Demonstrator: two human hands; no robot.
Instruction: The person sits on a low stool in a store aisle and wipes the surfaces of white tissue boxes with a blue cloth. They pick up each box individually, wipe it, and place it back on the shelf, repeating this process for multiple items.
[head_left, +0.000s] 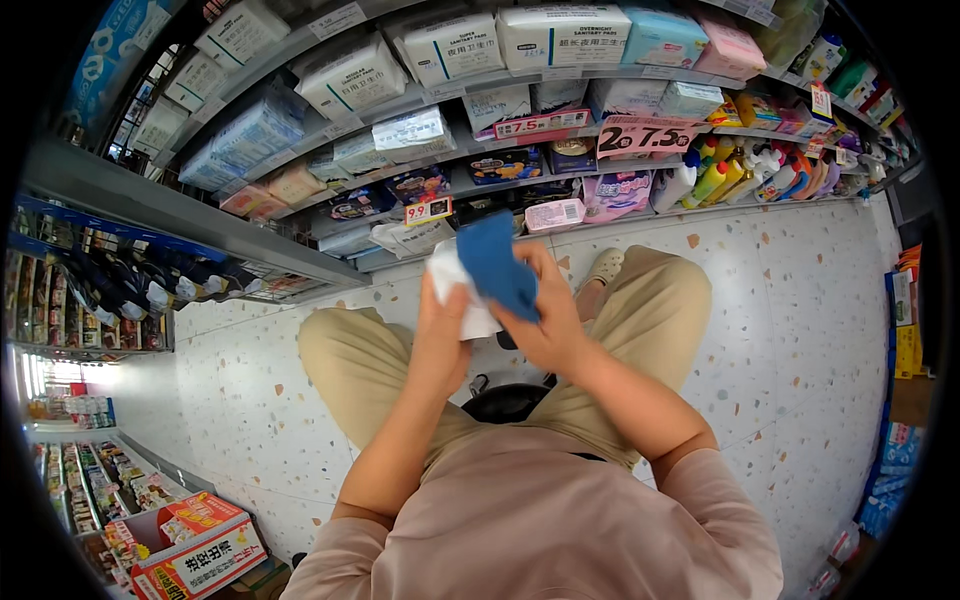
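My left hand grips a small white packet or folded cloth; motion blur hides which. Pressed against it is a blue cloth, held by my right hand with the fingers bent around its right side. The blue cloth overlaps the right part of the white thing. Both hands are close together above my knees, in front of the lowest shelf. My fingers hide parts of both things.
Ahead, curved shelves hold sanitary pad packs, a pink packet and several bottles. A small black seat is beneath me. A grey shelf end stands at left, a printed carton at lower left. Speckled floor lies around my legs.
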